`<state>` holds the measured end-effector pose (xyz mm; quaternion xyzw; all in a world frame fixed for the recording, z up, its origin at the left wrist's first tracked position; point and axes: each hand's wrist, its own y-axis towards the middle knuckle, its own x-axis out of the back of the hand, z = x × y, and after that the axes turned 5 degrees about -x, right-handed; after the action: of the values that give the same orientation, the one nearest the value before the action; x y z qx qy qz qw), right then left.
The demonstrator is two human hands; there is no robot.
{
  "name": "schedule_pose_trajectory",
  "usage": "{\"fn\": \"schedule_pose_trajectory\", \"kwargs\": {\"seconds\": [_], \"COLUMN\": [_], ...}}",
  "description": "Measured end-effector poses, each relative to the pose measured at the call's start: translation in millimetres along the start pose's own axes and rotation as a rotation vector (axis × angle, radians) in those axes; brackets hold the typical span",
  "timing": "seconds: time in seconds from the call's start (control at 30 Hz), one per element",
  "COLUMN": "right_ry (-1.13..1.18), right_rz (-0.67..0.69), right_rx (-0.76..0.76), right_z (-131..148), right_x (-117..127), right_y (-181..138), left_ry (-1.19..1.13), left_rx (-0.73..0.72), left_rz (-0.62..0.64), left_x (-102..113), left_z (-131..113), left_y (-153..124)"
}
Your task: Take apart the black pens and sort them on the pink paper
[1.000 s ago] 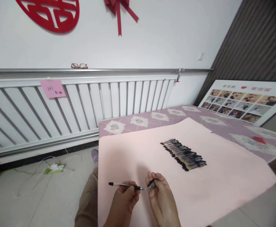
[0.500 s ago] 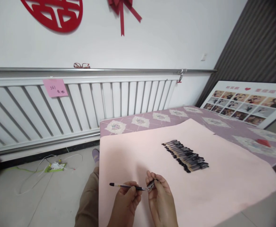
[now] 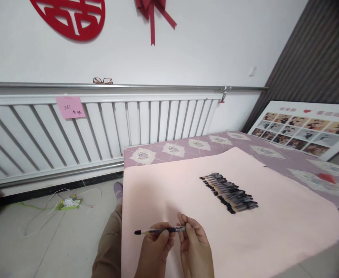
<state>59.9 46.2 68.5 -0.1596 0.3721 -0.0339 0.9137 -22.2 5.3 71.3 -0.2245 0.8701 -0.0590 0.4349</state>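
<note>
Left hand (image 3: 157, 242) grips a pen (image 3: 146, 232), right hand (image 3: 195, 241) pinches its cap (image 3: 180, 229) at 3 o'clock; row of pens (image 3: 230, 192) at 2 o'clock

Looks like a room in a home, with a long white ribbed radiator (image 3: 144, 123) below a grey metal pipe (image 3: 163, 87), brown-framed eyeglasses (image 3: 103, 81) on that pipe, and a plain white wall (image 3: 210, 46) behind. Seems domestic too from the round red cut-out ornament (image 3: 84, 35) and the dark red ribbon bow (image 3: 152, 23) on the wall, and from a white board (image 3: 305, 133) of small photos (image 3: 288, 131) with a red heart (image 3: 307, 111), tilted before a dark grey ribbed panel (image 3: 311, 58). Includes a bench (image 3: 239, 145) under purple cloth (image 3: 186, 150) patterned with pale floral diamonds (image 3: 173, 149), and a green-and-white plastic power strip (image 3: 73, 204) on grey floor tiles (image 3: 53, 247).
</note>
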Motion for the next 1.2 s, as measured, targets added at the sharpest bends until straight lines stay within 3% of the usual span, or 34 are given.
{"fn": "schedule_pose_trajectory", "kwargs": {"seconds": [0.2,0.4,0.53,0.67,0.77,0.9,1.03,1.2], "right_ry": [-0.360,-0.648,-0.672,-0.605,-0.495,-0.477,-0.628,-1.005], "right_rz": [0.115,0.210,0.239,0.258,0.208,0.091,0.154,0.304], "right_rx": [-0.122,-0.097,-0.066,-0.099,-0.125,-0.116,-0.031,0.254], "right_z": [-3.1,4.1,4.8,4.4,3.7,5.2,11.4,26.3], "right_x": [13.7,24.5,17.8,11.2,11.1,16.6,20.4,21.0], "right_y": [1.4,9.4,3.3,-2.3,-2.9,1.0,2.6,-2.6], "left_ry": [0.010,0.009,0.034,0.144,0.183,0.191,0.133,0.151], "left_rx": [-0.008,0.016,0.039,0.068,0.064,-0.097,-0.139,-0.004], "left_rz": [-0.048,0.094,0.175,0.180,0.115,-0.026,-0.022,0.021], "left_x": [5.5,11.4,7.8,3.5,2.4,3.4,5.9,9.6], "left_z": [-8.2,-10.6,-12.6,-15.7,-18.8,-28.4,-34.1,-23.1], "left_y": [3.6,3.2,0.7,1.1,4.6,9.3,10.5,15.4]}}
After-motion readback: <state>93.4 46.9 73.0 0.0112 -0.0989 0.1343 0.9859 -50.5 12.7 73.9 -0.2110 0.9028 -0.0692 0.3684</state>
